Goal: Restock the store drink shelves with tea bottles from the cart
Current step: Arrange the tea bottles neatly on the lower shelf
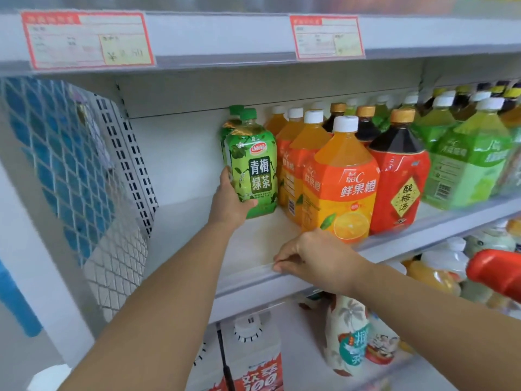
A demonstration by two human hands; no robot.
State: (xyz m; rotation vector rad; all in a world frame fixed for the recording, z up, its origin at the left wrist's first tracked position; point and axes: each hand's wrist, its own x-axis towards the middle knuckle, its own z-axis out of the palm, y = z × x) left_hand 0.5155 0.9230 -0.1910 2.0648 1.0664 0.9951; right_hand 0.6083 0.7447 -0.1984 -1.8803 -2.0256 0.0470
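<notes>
My left hand (229,203) grips a green tea bottle (253,165) with a green cap, standing upright on the white middle shelf (253,249). A second green tea bottle (229,122) stands right behind it. The held bottle touches the row of orange juice bottles (342,179) to its right. My right hand (313,258) rests on the shelf's front edge, fingers curled over the lip, holding no bottle. The cart is out of view.
Right of the juice stand dark plum-drink bottles (399,176) and light green bottles (465,162). The shelf's left part up to the perforated side panel (124,153) is bare. Price tags (87,40) hang on the shelf above. Lower shelves hold cartons (253,359) and bottles (349,334).
</notes>
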